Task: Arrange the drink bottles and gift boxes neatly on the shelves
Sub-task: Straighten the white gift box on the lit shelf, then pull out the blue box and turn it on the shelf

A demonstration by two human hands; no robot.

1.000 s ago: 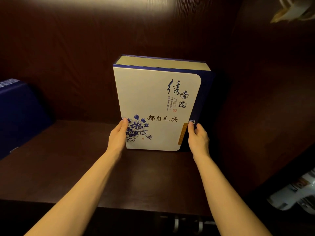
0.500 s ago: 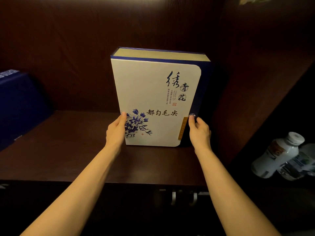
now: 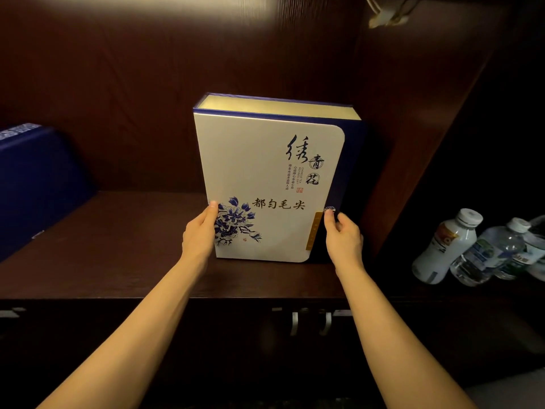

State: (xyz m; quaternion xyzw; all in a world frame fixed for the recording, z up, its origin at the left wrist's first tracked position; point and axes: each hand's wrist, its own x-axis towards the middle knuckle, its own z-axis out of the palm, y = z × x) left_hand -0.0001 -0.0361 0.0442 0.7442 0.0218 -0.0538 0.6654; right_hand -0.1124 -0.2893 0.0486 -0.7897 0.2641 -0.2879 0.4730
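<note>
Barely shifted since the earlier frame, the tea gift box [image 3: 265, 178] stood upright on the shelf [image 3: 118, 240], your left hand [image 3: 200, 234] and right hand [image 3: 343, 240] clasping its lower edges to square it beside the partition.

both bare forearms reach forward and up from the lower edge of view, roughly parallel. left hand [image 3: 200, 233] is turned edge-on, thumb uppermost, palm pressed flat against a surface. right hand [image 3: 343, 239] mirrors it opposite, its fingers [image 3: 329, 221] partly curled, thumb tip raised. wrists straight.
</note>
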